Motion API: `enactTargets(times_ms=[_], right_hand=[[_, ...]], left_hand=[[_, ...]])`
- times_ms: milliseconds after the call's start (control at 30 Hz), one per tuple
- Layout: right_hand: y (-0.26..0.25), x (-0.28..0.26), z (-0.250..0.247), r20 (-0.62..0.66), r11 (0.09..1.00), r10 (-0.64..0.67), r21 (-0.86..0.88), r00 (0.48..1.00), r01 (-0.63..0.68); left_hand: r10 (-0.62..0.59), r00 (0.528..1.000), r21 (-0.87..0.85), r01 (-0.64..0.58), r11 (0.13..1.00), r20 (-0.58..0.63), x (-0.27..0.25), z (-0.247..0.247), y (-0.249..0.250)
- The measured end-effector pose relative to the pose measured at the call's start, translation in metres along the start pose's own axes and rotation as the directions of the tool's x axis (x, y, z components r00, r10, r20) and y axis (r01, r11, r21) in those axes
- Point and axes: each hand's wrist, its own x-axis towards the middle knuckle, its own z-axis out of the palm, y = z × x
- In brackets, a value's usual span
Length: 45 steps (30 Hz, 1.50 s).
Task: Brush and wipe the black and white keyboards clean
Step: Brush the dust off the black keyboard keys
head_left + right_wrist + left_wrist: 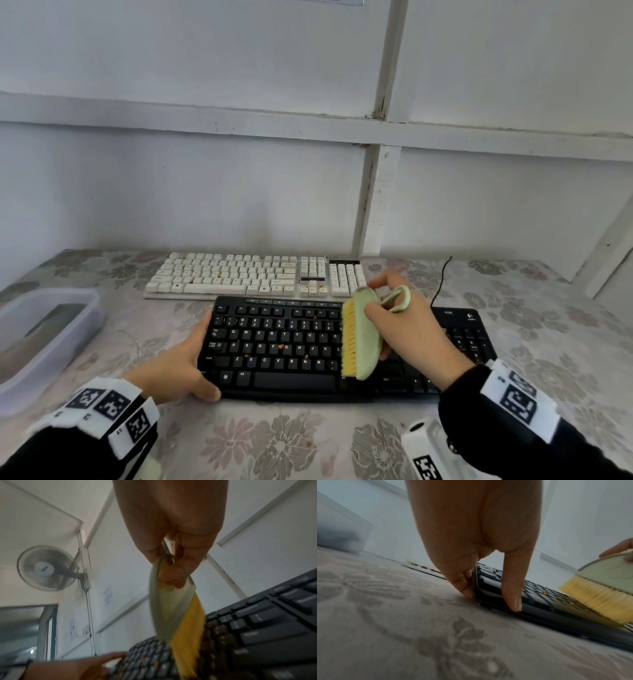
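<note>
Black keyboard [281,346] lies at the table's [274,442] near edge, white keyboard [253,275] just behind it. Left hand [178,366] grips the black keyboard's left end, thumb on its front edge. Right hand [407,329] grasps brush [359,339], bristles on the keys mid-board. Orange crumbs [282,346] on the keys.

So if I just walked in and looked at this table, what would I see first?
Probably the green brush with yellow bristles, gripped by the right hand over the middle of the black keyboard. Orange crumbs dot its keys, and the left hand holds its left end. Behind it, nearer the wall, lies a white keyboard, also with crumbs.
</note>
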Motion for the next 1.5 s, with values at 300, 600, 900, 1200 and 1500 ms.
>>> enactTargets(times_ms=[300,600,900,1200,1500], right_hand=[[-0.003,-0.024,-0.001,0.227,0.994,0.079,-0.090,0.971,-0.060],[-0.008,0.003,0.009,0.094,0.999,-0.032,-0.033,0.995,0.035],[-0.013,-0.019,0.014,0.233,0.997,0.006,-0.071,0.972,0.011],[-0.006,-0.012,0.017,0.191,0.998,0.010,-0.070,0.982,0.003],[-0.013,-0.006,0.013,0.060,0.997,-0.028,-0.065,0.998,0.032]], left_hand=[[0.009,1.000,0.026,-0.008,1.000,-0.001,0.001,-0.002,-0.003],[0.024,1.000,0.023,-0.024,0.999,-0.016,-0.001,-0.001,0.001],[0.015,1.000,0.021,-0.015,1.000,-0.025,0.000,0.000,0.001],[0.027,1.000,0.008,-0.027,1.000,-0.003,0.001,-0.002,-0.002],[0.049,0.999,0.000,-0.049,0.999,0.013,0.003,-0.003,-0.005]])
